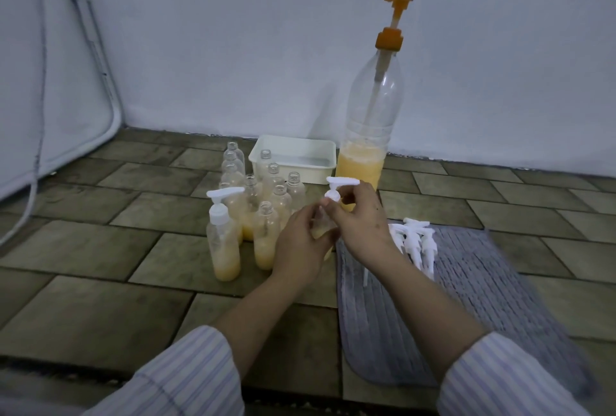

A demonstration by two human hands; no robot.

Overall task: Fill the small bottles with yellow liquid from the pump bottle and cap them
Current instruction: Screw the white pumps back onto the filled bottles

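At the centre of the frame we see the left hand (298,242) curled round a small bottle (321,232), mostly hidden by the fingers, while the right hand (361,219) pinches a white pump cap (335,190) at that bottle's neck. Just left stands a cluster of small bottles (266,215) partly filled with yellow liquid, one already capped (222,242). Above them sit a white tray (300,148) and the tall pump bottle (370,122), and spare white caps (415,242) lie on a grey mat (483,289) at right.

Small bottle (320,229) mostly hidden behind hands.
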